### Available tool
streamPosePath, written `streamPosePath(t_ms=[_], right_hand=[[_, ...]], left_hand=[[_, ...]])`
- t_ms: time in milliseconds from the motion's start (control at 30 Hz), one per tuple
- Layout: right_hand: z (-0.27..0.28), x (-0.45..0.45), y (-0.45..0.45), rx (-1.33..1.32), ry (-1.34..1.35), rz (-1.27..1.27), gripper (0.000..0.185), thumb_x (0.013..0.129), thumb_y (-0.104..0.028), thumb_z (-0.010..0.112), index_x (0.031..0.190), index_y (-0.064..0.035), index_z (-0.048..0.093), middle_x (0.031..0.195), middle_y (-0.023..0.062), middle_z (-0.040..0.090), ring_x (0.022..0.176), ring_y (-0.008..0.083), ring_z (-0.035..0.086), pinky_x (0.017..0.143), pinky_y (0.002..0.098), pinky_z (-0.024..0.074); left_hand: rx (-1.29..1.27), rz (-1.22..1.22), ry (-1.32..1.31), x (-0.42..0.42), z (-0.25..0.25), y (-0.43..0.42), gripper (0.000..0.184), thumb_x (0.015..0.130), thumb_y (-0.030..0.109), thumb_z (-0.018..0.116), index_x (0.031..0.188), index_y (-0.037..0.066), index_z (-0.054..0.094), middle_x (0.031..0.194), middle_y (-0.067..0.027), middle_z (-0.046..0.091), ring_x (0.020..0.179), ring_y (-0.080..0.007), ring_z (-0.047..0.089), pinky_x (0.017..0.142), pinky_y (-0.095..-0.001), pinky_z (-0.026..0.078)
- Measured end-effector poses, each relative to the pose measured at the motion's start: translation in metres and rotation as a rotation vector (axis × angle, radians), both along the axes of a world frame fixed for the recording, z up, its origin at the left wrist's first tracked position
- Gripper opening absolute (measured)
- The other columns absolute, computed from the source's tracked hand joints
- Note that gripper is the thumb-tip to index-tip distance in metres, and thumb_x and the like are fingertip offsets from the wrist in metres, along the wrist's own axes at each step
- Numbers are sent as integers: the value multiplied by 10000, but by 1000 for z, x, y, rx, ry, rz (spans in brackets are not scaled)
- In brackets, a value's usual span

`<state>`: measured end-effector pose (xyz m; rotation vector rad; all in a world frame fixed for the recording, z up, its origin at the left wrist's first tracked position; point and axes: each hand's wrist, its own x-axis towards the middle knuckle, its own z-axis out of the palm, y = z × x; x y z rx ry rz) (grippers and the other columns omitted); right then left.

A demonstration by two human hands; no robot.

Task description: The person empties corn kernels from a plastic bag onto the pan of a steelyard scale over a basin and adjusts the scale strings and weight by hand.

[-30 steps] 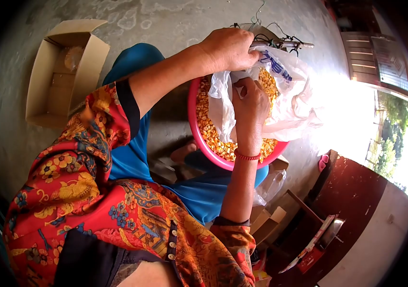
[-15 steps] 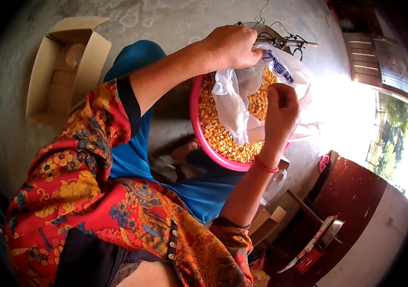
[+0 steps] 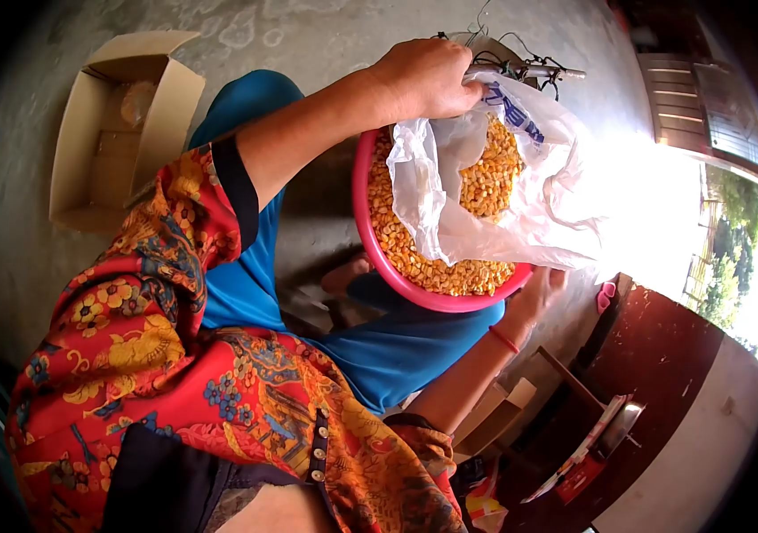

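Note:
My left hand (image 3: 432,78) is closed on the upper rim of a white plastic bag (image 3: 557,164) with blue print. The bag's mouth gapes, and yellow corn kernels (image 3: 491,178) show inside it. It rests in a pink basin (image 3: 366,209), where more loose kernels (image 3: 397,240) lie around the bag. My right hand (image 3: 534,300), with a red band on its wrist, is beside the basin's lower right rim. Its fingers look slightly apart and bent, with nothing visible between them; bright light washes out part of them.
An open cardboard box (image 3: 112,142) stands on the concrete floor at left. A metal rod with dark wires (image 3: 539,71) is behind the bag. At lower right are a smaller carton (image 3: 499,413), a dark red wooden panel (image 3: 650,364) and pink slippers (image 3: 606,296).
My right hand has left the bag's mouth and moved down and right, past the basin's rim. The kernels in the bag are now more exposed. My left hand still grips the bag, slightly higher.

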<state>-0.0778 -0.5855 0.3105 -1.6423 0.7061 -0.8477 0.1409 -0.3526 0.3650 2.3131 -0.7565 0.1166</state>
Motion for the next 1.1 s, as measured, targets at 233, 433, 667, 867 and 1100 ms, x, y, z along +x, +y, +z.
streamPosePath(t_ms=[233,433,667,867,1100], right_hand=[[-114,3,-32,-502,721,290,294,817,-123,566,1040,68,566,987,135,629,864,271,598,747,352,481],[-110,11,-23,-65,504,260,282,829,-146,563,1035,46,572,993,130,629,861,261,603,725,347,489],[-88,42,-19,449,76,154,269,843,-173,559,1028,21,578,999,124,629,858,250,610,700,342,500],[-47,44,-15,702,-232,140,259,855,-196,556,1023,-1,584,1005,119,629,854,240,615,678,337,508],[45,30,-43,868,-673,464,176,908,-197,500,976,-41,549,788,41,569,550,87,500,390,185,368]], left_hand=[[1,10,24,-1,2,3,341,781,318,598,874,-10,617,794,-200,633,750,-343,619,705,-404,491],[-3,-6,-7,0,1,1,348,784,318,600,888,-13,623,800,-199,638,745,-329,628,700,-396,498],[6,7,2,-3,3,1,361,785,331,595,910,-7,626,816,-197,643,733,-322,633,703,-385,504],[29,9,11,-2,2,1,366,796,336,589,919,-7,625,848,-194,643,772,-311,634,712,-384,504],[22,16,47,-4,4,0,362,788,337,596,901,-6,624,835,-195,639,772,-321,628,714,-390,501]])
